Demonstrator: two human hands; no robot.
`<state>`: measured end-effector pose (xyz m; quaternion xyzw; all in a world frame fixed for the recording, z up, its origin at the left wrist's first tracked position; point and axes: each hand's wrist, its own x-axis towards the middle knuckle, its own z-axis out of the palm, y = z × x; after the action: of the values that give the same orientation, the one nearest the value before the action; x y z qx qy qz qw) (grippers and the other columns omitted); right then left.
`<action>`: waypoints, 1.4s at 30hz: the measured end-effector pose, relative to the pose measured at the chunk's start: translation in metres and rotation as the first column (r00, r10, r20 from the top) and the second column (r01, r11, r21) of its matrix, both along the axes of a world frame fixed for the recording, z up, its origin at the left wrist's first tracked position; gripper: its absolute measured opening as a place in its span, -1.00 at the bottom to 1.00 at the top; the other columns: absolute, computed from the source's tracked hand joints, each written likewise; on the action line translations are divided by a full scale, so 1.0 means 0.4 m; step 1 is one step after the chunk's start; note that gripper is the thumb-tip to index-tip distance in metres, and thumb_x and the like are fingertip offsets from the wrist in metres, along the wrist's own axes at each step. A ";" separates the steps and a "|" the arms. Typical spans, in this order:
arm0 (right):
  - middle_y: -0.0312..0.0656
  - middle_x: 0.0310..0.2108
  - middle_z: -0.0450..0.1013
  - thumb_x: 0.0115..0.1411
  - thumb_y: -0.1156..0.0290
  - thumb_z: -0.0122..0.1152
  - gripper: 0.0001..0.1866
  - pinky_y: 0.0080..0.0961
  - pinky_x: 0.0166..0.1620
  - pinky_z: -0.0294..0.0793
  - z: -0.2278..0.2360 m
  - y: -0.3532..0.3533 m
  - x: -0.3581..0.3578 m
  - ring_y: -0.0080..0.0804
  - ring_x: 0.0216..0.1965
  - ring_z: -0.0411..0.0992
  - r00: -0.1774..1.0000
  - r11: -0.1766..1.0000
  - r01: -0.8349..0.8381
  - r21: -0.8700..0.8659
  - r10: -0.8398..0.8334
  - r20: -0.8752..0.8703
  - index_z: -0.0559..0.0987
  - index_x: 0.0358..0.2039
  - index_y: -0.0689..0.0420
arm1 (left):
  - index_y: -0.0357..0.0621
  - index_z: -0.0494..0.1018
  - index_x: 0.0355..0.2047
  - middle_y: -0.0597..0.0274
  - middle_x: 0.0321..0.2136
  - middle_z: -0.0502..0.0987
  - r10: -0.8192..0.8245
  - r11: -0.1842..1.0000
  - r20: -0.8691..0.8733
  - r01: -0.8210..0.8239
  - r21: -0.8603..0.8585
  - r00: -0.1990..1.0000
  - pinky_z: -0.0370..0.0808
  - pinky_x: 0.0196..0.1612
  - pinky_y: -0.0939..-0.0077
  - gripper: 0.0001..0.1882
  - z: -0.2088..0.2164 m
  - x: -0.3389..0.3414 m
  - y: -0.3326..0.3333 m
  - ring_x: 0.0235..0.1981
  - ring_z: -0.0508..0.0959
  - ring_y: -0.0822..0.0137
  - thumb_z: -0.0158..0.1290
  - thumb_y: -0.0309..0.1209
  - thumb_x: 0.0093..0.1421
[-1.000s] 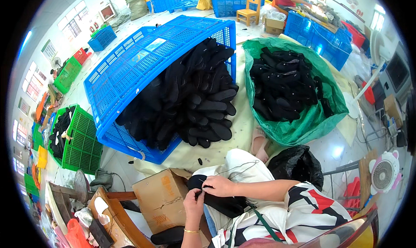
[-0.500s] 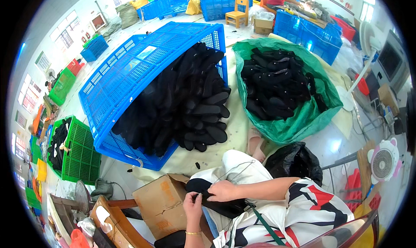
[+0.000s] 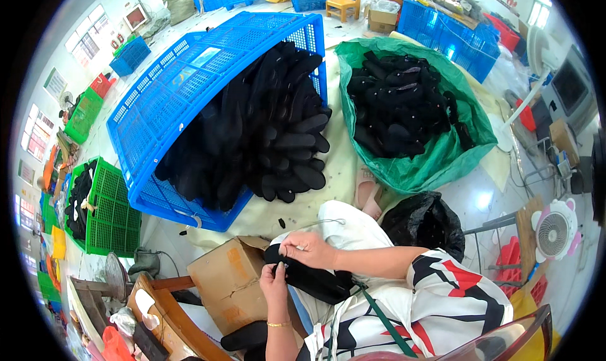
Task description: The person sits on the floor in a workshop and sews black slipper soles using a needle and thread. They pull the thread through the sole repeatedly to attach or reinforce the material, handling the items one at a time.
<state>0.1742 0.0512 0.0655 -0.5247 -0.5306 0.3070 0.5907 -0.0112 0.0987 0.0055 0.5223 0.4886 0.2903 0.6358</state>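
black insole (image 3: pixel 315 280) on lap, pinched at its near end | left hand (image 3: pixel 275 283) grips edge from below, right hand (image 3: pixel 309 248) nips it from above | judged light, floppy, unbreakable; hold by rim | cardboard box (image 3: pixel 230 284) just left

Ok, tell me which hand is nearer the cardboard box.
Left. The left hand pinches the black insole right beside the cardboard box, almost over its edge. The right hand grips the insole's upper end, farther from the box.

crate (image 3: pixel 170 102): blue | sack (image 3: pixel 442 159): green | soles (image 3: pixel 284 134): black | sleeve (image 3: pixel 454 291): white, black, red patches
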 end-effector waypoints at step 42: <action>-0.43 -0.53 0.20 0.43 0.32 -0.09 -0.72 -0.64 -0.34 0.21 -0.053 -0.114 -0.083 -0.66 -0.45 0.13 0.775 0.968 -0.216 -0.130 0.089 -0.625 0.40 -0.43 0.14 | -0.19 0.51 -0.30 0.09 -0.49 0.41 0.308 0.330 -0.538 0.442 0.834 0.785 0.43 -0.32 0.16 -0.78 -0.002 0.064 -0.046 -0.40 0.43 0.02 0.14 -0.50 -0.03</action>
<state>0.1411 0.0056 0.0443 -0.4064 -0.3178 0.5581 0.6499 0.0146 0.0802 0.0047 0.8738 0.3809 0.3009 0.0286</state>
